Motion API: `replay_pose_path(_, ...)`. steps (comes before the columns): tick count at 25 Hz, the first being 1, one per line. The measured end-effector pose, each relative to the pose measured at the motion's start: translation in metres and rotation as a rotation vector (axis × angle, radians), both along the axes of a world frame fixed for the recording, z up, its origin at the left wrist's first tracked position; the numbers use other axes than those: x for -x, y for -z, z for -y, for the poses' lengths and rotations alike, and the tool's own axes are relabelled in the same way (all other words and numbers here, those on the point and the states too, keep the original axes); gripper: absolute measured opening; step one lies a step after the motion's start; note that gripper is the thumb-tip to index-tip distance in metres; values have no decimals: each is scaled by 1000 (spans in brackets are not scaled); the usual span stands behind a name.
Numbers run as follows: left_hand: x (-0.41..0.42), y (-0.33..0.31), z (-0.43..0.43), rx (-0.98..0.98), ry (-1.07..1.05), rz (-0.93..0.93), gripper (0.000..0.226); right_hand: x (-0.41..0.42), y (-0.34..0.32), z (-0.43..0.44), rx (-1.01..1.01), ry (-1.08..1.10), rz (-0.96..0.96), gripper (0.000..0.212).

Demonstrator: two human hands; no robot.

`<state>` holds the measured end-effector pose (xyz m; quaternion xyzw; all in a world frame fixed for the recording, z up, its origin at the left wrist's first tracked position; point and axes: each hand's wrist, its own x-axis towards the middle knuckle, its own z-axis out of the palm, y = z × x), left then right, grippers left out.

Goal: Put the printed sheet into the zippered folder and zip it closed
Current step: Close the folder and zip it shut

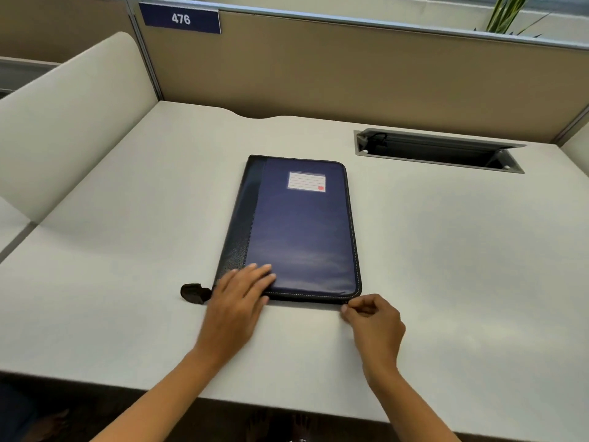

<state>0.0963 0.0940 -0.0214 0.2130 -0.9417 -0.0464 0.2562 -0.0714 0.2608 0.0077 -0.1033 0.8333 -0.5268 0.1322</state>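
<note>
A dark blue zippered folder (296,231) with a black spine and a white label lies closed and flat on the white desk (127,234). My left hand (237,296) rests palm down on the folder's near left corner, fingers spread. My right hand (374,317) is at the near right corner, thumb and forefinger pinched on the zipper pull, which is mostly hidden by the fingers. A black strap tab (194,293) sticks out from the folder's near left end. No printed sheet is in sight.
An open cable tray slot (436,149) is cut into the desk at the back right. Tan partition walls (318,68) stand behind, with a "476" sign (180,18), and a white divider (70,119) stands on the left. The desk's front edge runs just below my forearms.
</note>
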Motion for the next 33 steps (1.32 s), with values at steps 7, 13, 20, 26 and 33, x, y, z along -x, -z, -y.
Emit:
replay_pose_path(7,86,-4,-27,181,241,224,69,8,-4,0,-82,-15,-21,22)
replay_pose_path(13,94,1,-31,295,203,183,54,15,3,-3,-78,-107,-196,43)
replay_pose_path(20,93,-1,-26,320,256,116,60,43,14,8,-78,-91,-300,49)
replay_pose_path(26,94,1,-26,309,273,81,59,79,16,33,-80,-165,-372,45)
replay_pose_path(33,96,4,-24,296,292,75,51,113,19,67,-68,-226,-413,45)
